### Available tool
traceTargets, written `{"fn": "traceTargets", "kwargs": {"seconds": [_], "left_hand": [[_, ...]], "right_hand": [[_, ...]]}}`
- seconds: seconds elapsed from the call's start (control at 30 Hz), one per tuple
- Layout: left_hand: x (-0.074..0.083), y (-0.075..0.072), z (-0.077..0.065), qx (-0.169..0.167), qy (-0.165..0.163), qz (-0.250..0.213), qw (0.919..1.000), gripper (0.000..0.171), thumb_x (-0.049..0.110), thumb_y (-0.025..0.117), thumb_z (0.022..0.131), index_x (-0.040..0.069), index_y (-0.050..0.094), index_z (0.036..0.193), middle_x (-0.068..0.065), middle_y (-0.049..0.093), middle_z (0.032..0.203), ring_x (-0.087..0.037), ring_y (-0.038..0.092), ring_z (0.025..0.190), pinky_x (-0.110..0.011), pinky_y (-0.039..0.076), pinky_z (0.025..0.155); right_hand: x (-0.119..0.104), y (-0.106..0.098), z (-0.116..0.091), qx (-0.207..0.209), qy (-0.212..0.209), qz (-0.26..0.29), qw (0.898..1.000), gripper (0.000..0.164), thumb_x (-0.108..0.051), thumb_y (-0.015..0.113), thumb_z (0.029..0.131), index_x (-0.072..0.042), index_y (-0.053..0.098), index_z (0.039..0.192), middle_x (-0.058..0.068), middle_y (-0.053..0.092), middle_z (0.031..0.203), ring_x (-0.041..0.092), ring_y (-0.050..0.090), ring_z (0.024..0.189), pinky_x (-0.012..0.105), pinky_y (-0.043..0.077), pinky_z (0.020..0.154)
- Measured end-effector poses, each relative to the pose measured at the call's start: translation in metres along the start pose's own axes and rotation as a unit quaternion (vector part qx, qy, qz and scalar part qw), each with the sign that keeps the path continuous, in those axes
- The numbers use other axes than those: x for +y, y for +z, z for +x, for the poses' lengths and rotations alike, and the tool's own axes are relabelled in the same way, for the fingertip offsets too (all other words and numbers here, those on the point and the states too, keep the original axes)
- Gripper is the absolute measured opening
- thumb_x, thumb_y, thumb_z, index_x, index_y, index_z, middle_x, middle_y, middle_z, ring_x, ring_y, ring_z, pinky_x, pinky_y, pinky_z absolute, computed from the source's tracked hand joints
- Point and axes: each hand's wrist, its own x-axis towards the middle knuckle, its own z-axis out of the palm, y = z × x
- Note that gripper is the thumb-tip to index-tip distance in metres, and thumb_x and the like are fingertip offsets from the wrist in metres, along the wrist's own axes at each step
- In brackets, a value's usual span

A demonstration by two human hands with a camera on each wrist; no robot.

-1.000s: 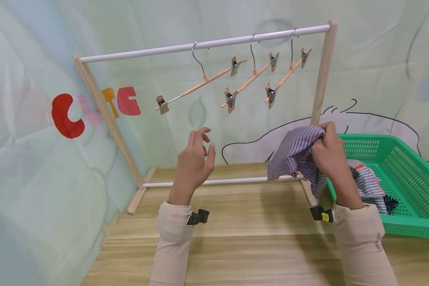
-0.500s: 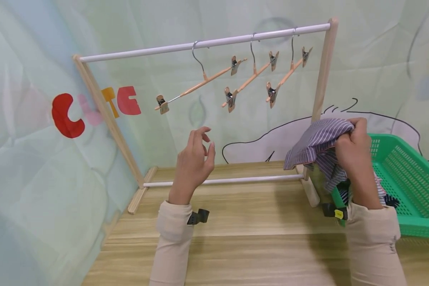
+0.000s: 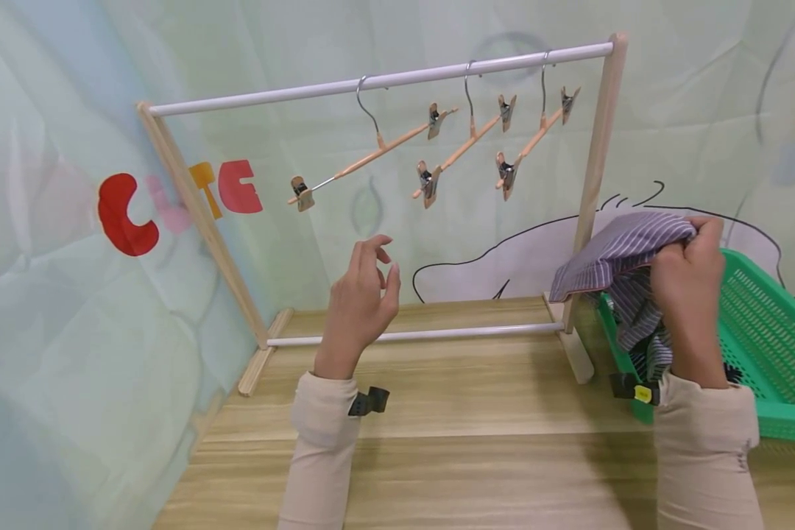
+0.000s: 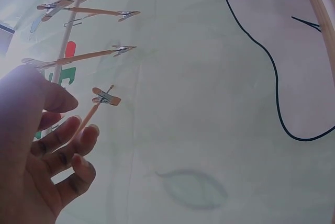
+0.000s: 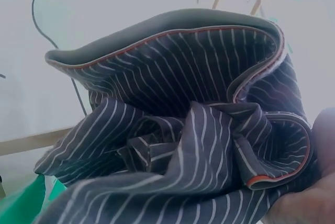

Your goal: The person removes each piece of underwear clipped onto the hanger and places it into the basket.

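My right hand (image 3: pixel 692 287) grips a bunched grey-purple garment with white stripes (image 3: pixel 619 246) over the left side of the green basket. In the right wrist view the garment's folds (image 5: pixel 157 72) show orange stitching along the hems, and part of the hand (image 5: pixel 303 200) is at the lower right corner. My left hand (image 3: pixel 361 302) is raised above the table, in front of the rack, its fingers loosely bent and holding nothing. In the left wrist view the hand (image 4: pixel 57 156) overlaps the clip hangers, apart from them. Which kind of garment it is, I cannot tell.
A small rack with a white top rail (image 3: pixel 424 75) carries three clip hangers (image 3: pixel 384 149), their clips holding nothing. The green basket (image 3: pixel 791 412) stands at the right, with striped clothing (image 3: pixel 659 357) inside. The rack's right foot (image 3: pixel 578 357) is close to the basket.
My right hand has moved right with the striped garment, from in front of the rack's right post to over the basket. My left hand has stayed where it was.
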Motion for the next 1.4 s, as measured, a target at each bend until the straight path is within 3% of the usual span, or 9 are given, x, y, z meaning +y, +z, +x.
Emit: {"fn": "traceTargets", "kwargs": {"seconds": [0.23, 0.4, 0.57, 0.7, 0.8, 1.1, 1.2, 1.4], "left_hand": [[0.000, 0.001, -0.001, 0.005, 0.007, -0.003, 1.0000, 0.034, 0.013, 0.052, 0.092, 0.002, 0.045, 0.123, -0.011, 0.053, 0.094, -0.012, 0.048, 0.059, -0.029, 0.039, 0.040], [0.000, 0.001, -0.001, 0.003, 0.006, -0.002, 1.0000, 0.034, 0.013, 0.053, 0.092, 0.002, 0.045, 0.123, -0.010, 0.052, 0.094, -0.011, 0.047, 0.059, -0.028, 0.038, 0.040], [0.001, 0.000, -0.001, 0.003, 0.004, -0.003, 1.0000, 0.034, 0.013, 0.052, 0.092, 0.002, 0.045, 0.123, -0.009, 0.052, 0.094, -0.011, 0.047, 0.059, -0.029, 0.038, 0.039], [0.002, 0.000, -0.001, 0.000, 0.002, -0.004, 1.0000, 0.034, 0.013, 0.052, 0.093, 0.002, 0.045, 0.123, -0.009, 0.052, 0.094, -0.011, 0.047, 0.059, -0.029, 0.038, 0.040], [0.002, -0.001, -0.001, -0.002, 0.002, -0.004, 1.0000, 0.033, 0.013, 0.052, 0.093, 0.002, 0.045, 0.123, -0.010, 0.052, 0.094, -0.011, 0.048, 0.059, -0.029, 0.038, 0.040], [0.002, 0.000, -0.001, -0.003, 0.000, -0.003, 1.0000, 0.033, 0.012, 0.052, 0.093, 0.002, 0.045, 0.123, -0.011, 0.052, 0.095, -0.011, 0.048, 0.060, -0.029, 0.038, 0.039], [0.002, 0.000, -0.001, -0.005, 0.000, -0.003, 1.0000, 0.033, 0.012, 0.051, 0.093, 0.002, 0.044, 0.123, -0.010, 0.052, 0.095, -0.011, 0.048, 0.060, -0.029, 0.038, 0.040], [0.001, 0.000, 0.000, -0.003, 0.001, -0.007, 1.0000, 0.033, 0.012, 0.050, 0.093, 0.002, 0.044, 0.123, -0.011, 0.052, 0.096, -0.012, 0.048, 0.061, -0.029, 0.038, 0.039]], "right_hand": [[0.001, -0.008, 0.001, 0.011, 0.016, 0.015, 1.000, 0.026, -0.016, 0.021, 0.098, -0.024, 0.031, 0.121, -0.001, 0.038, 0.096, 0.018, 0.037, 0.082, 0.035, 0.027, 0.065], [0.005, -0.014, 0.006, 0.044, 0.029, 0.039, 0.998, 0.026, -0.013, 0.022, 0.097, -0.025, 0.033, 0.117, -0.009, 0.037, 0.093, 0.008, 0.037, 0.081, 0.030, 0.027, 0.071], [0.016, -0.017, 0.014, 0.079, 0.036, 0.053, 0.995, 0.022, -0.013, 0.023, 0.097, -0.027, 0.034, 0.111, -0.007, 0.037, 0.088, 0.008, 0.037, 0.074, 0.033, 0.028, 0.062], [0.021, -0.018, 0.017, 0.105, 0.049, 0.058, 0.992, 0.025, -0.013, 0.022, 0.098, -0.029, 0.034, 0.113, -0.010, 0.035, 0.089, 0.006, 0.035, 0.074, 0.032, 0.028, 0.064], [0.019, -0.020, 0.015, 0.108, 0.063, 0.067, 0.990, 0.025, -0.014, 0.022, 0.100, -0.030, 0.032, 0.116, -0.011, 0.033, 0.090, 0.005, 0.034, 0.076, 0.029, 0.024, 0.070], [0.014, -0.022, 0.011, 0.123, 0.076, 0.073, 0.987, 0.023, -0.017, 0.021, 0.101, -0.032, 0.032, 0.115, -0.013, 0.031, 0.089, 0.002, 0.032, 0.076, 0.027, 0.023, 0.070], [0.033, -0.023, 0.025, 0.138, 0.076, 0.085, 0.984, 0.025, -0.016, 0.022, 0.101, -0.032, 0.034, 0.116, -0.012, 0.033, 0.089, 0.002, 0.033, 0.075, 0.026, 0.024, 0.067], [0.028, -0.027, 0.020, 0.144, 0.087, 0.063, 0.984, 0.022, -0.016, 0.022, 0.101, -0.033, 0.032, 0.111, -0.011, 0.030, 0.085, 0.003, 0.030, 0.068, 0.021, 0.024, 0.061]]}}
